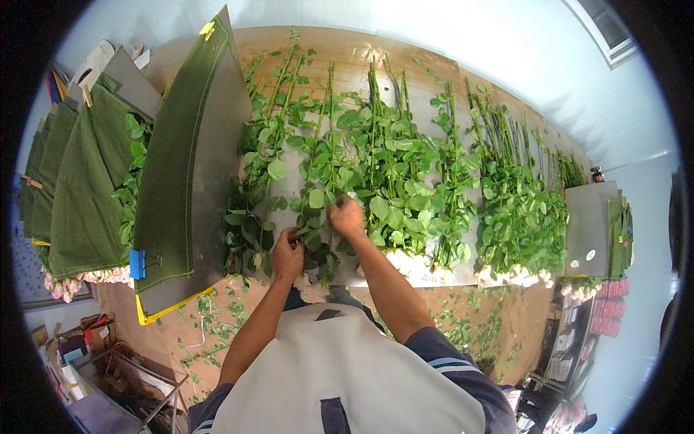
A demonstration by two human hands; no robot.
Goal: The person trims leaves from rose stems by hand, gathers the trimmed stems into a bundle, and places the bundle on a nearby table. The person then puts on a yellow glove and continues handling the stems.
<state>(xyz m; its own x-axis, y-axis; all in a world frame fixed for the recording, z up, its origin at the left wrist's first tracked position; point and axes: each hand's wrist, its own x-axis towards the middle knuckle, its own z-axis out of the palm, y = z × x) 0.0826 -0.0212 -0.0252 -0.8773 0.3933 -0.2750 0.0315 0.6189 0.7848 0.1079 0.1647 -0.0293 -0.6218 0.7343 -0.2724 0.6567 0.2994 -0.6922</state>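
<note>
Leafy green rose stems (316,217) lie on the table between my two hands, their cut ends pointing away from me. At the left edge of these leaves is my left hand (288,257), its fingers curled in against the foliage; what they grip is hidden. My right hand (347,216) reaches farther in, on the right side of the same stems. Its fingers are bent and closed among the leaves, and I cannot make out what is in them. Just right of it lies a thick pile of roses (401,181) with pale heads (419,266) at the near table edge.
A tall board covered in green cloth (170,166), with a blue binder clip (137,264), stands at the left. More roses (517,210) lie to the right, beside a grey panel (587,224). Fallen leaves litter the brown floor (499,318). Cluttered shelves (567,347) stand lower right.
</note>
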